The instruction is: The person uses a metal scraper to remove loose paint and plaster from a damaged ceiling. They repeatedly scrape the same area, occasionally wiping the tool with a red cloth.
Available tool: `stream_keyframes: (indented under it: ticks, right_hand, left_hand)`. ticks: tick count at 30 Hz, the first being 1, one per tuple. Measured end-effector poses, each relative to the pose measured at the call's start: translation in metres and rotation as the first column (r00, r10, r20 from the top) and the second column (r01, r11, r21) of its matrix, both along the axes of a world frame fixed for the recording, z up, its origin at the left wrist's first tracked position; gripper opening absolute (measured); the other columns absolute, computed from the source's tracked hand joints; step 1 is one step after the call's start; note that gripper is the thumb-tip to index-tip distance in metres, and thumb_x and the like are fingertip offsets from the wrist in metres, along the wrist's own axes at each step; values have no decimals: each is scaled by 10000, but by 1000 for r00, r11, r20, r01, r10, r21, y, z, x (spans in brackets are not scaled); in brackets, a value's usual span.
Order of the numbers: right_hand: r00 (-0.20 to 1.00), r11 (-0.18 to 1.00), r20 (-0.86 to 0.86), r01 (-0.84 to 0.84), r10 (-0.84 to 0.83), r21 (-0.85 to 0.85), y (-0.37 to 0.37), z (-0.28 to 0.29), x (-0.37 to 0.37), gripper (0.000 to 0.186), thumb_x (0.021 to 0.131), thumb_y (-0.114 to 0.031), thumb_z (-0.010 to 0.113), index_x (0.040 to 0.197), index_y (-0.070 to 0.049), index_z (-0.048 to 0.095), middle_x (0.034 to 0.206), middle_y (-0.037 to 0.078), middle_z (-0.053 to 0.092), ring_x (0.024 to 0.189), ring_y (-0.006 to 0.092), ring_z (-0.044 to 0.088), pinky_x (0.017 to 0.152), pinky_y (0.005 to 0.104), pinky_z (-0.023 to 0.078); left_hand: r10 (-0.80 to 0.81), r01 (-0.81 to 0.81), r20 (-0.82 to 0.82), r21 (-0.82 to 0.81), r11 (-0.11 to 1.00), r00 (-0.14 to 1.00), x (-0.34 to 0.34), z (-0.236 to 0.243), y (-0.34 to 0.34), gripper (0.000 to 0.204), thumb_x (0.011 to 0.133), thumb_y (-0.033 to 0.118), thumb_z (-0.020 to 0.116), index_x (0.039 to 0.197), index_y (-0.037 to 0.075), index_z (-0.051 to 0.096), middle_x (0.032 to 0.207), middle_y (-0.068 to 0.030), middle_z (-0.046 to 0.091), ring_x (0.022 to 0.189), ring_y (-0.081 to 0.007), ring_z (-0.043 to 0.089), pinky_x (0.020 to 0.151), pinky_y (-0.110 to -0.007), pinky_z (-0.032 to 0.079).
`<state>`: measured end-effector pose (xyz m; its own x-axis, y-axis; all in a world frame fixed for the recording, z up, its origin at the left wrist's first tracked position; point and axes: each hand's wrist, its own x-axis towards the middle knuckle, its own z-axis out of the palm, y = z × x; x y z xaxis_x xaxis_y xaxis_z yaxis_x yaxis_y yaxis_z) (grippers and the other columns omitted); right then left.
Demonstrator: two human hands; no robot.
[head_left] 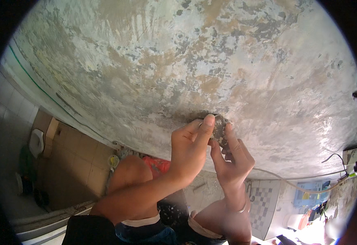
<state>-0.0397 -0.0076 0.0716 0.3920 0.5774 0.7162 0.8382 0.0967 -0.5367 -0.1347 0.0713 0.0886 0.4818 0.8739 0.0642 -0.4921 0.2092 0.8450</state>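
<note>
Risk: dark grey lump of wet filler (220, 130) slips off mottled plastered wall (166, 61). We pinch lump between left hand (190, 149) thumb and right hand (231, 161) fingers, against wall. Uneven squeeze crumbles it; grip looks thin; bits drop below lump onto our knees.

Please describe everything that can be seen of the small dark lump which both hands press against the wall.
The dark lump is small, grey-brown and rough, like wet mortar or a stone; which one is unclear. It sits against the patchy plastered wall, at a darker spot. The left hand covers its left side with the fingertips, and the right hand touches its right and lower edge. Only a small part shows between the fingers.
</note>
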Motion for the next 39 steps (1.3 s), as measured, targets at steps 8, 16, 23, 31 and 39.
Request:
stream_keyframes:
  ticks: [8, 16, 23, 31, 39]
  right_hand:
    - [1000, 1000, -9, 19, -19, -8, -2, 2, 0, 585, 733, -15, 860, 1292, -68, 697, 638, 53, 600, 518, 115, 549, 472, 261, 451]
    - [1000, 1000, 19, 8, -9, 18, -1, 0, -1, 591, 730, -18, 860, 1295, -66, 694, 662, 58, 612, 515, 124, 544, 468, 279, 447]
    - [1000, 1000, -11, 23, -23, 4, 1, 6, -1, 594, 729, -17, 855, 1299, -69, 693, 669, 54, 618, 529, 124, 558, 487, 270, 463]
    - [999, 999, 28, 22, -23, 31, 0, 11, -3, 597, 732, -12, 851, 1305, -63, 689, 680, 60, 622, 534, 112, 559, 493, 270, 462]
    - [999, 999, -6, 37, -37, -15, 1, 11, -4, 599, 737, -15, 851, 1311, -56, 682, 683, 67, 627, 535, 122, 566, 497, 271, 471]
  left_hand:
    - [6, -6, -24, 2, 1000, 1000, 1, -5, 0, 437, 1040, 357, 623, 735, 45, 592, 696, 74, 501, 683, -18, 442, 573, -230, 379]
    - [-3, 2, -13, -49, 999, 1000, 1, -3, -1, 430, 1037, 361, 629, 743, 46, 605, 712, 72, 504, 681, -22, 421, 581, -231, 388]
    - [-2, 1, -19, -12, 1000, 1000, 0, 6, 0, 416, 1036, 362, 629, 766, 46, 638, 716, 73, 507, 685, -25, 424, 606, -221, 415]
    - [9, -7, -35, 40, 999, 999, 1, 7, 3, 430, 1038, 352, 627, 748, 36, 625, 697, 73, 510, 673, -21, 420, 586, -228, 396]
    - [46, -43, -33, 66, 997, 998, 2, 3, 3, 431, 1039, 349, 626, 733, 47, 606, 686, 80, 487, 663, -14, 384, 564, -224, 349]
